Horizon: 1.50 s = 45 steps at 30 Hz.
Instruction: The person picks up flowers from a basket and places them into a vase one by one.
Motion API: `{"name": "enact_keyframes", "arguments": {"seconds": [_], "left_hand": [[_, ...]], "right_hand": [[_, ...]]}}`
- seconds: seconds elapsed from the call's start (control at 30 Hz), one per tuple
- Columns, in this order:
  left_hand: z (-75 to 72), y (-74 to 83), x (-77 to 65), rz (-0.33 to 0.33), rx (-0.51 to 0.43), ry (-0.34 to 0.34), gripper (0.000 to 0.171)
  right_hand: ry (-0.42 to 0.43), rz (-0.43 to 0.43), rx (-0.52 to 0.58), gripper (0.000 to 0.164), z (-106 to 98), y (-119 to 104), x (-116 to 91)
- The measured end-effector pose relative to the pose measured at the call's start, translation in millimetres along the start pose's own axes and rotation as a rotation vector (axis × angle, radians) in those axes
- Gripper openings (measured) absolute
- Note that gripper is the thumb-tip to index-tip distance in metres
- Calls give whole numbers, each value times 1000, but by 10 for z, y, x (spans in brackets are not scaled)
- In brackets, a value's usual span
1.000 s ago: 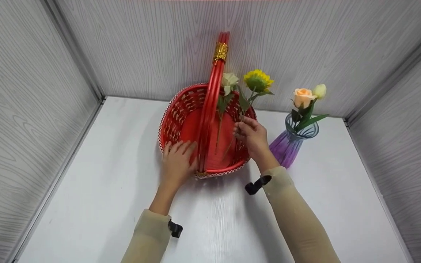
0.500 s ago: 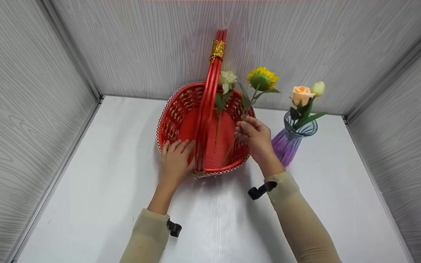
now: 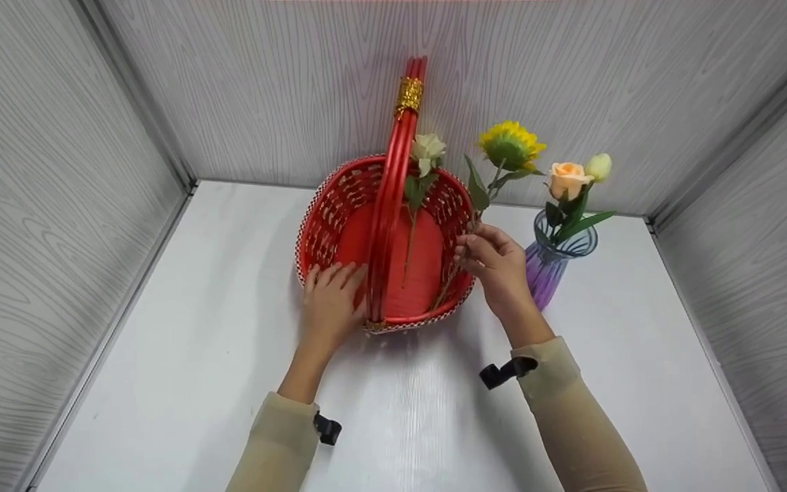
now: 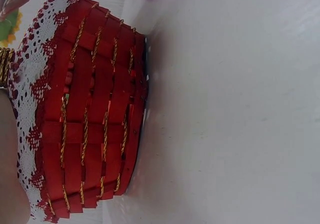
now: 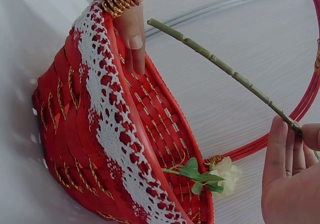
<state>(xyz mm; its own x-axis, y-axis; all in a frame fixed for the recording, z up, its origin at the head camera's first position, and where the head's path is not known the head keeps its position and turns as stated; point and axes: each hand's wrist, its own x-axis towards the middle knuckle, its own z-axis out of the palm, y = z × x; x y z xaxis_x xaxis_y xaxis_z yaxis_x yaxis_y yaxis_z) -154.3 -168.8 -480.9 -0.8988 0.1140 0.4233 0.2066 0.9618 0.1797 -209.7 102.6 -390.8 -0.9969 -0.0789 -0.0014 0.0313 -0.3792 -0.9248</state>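
Observation:
In the head view, a red woven basket (image 3: 325, 205) with a tall handle and lace-trimmed rim stands on the white table. My left hand (image 3: 330, 297) lies over its front-left rim, fingers hooked down inside, as the right wrist view also shows. My right hand (image 3: 499, 266) pinches the stem of a yellow sunflower (image 3: 513, 145) between thumb and fingers, above the basket's right rim. The stem's (image 5: 215, 59) bare cut end points away from the hand, above the basket in the right wrist view. A white rose (image 3: 427, 152) leans inside the basket against its back rim.
Right of the basket stands a glass vase (image 3: 547, 273), purple below and bluish above, partly behind my right hand. It holds a peach rose (image 3: 568, 179) and a pale tulip (image 3: 598, 167). Wood-grain panels (image 3: 284, 89) close off the table's back and sides.
My right hand has moved to the right with the sunflower, from over the basket's inside to its right rim. My left hand, the basket and the white rose stay where they were.

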Motion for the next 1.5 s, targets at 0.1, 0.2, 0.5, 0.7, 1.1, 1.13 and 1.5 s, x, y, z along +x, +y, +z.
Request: {"name": "enact_keyframes", "arguments": {"seconds": [0.1, 0.2, 0.5, 0.7, 1.1, 1.13, 1.5], "left_hand": [[10, -2, -6, -2, -1, 4, 48], [8, -6, -1, -10, -9, 2, 47], [-28, -15, 15, 14, 5, 13, 48], [-11, -16, 11, 20, 29, 27, 47], [6, -4, 35, 45, 33, 57, 45], [4, -6, 33, 45, 32, 62, 45], [32, -27, -9, 47, 23, 71, 47]], "right_hand": [[-8, -17, -17, 22, -28, -27, -50], [-11, -39, -29, 20, -47, -48, -80], [-9, -175, -94, 19, -120, -53, -137], [18, -248, -124, 14, -170, -56, -187], [96, -308, -109, 16, -339, -185, -236], [102, -311, -105, 17, -352, -196, -233], [210, -298, -75, 17, -485, -247, -228]]}}
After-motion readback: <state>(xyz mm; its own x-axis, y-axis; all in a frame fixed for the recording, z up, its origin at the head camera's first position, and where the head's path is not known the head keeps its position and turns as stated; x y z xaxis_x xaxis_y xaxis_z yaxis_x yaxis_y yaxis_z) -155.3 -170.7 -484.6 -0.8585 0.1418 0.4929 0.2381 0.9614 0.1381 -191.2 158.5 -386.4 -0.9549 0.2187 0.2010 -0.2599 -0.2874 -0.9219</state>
